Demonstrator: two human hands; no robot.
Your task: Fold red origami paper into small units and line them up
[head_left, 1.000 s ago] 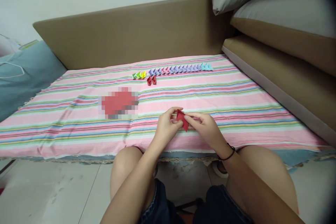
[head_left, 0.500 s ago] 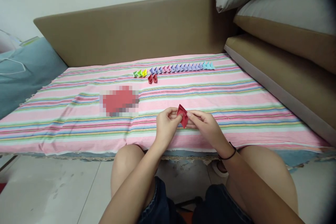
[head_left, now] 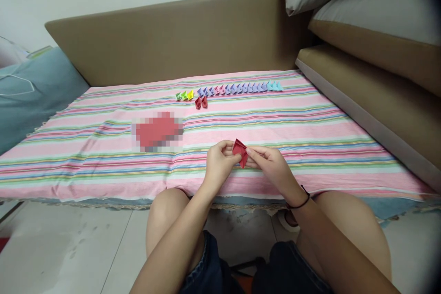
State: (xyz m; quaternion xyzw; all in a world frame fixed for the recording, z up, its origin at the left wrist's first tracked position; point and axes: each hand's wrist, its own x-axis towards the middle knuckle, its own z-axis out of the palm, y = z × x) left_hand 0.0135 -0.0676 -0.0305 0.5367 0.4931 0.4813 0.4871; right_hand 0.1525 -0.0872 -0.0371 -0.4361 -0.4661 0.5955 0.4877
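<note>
A folded piece of red paper (head_left: pixel 239 148), roughly diamond-shaped, is held between my two hands above the striped cloth. My left hand (head_left: pixel 220 161) grips its left side, thumb on the front and fingers behind. At its right edge, my right hand (head_left: pixel 270 163) pinches it between thumb and fingertips. Two red folded-paper pieces (head_left: pixel 201 103) stand farther back. Behind them runs a row of small folded-paper pieces (head_left: pixel 241 88) in purple, pink and light blue. Green and yellow pieces (head_left: pixel 184 95) sit at the left of that row.
A blurred-out red patch (head_left: pixel 156 131) lies left on the striped cloth (head_left: pixel 113 165). A brown backrest (head_left: pixel 172 41) rises behind it. Cushions (head_left: pixel 375 14) are stacked at the right. Blue fabric with a white cable (head_left: pixel 20 78) lies far left. My knees are at the front edge.
Both hands keep their hold on the red paper, with my left thumb shifted slightly on it. The whole view has moved a little; the row of folded pieces is unchanged.
</note>
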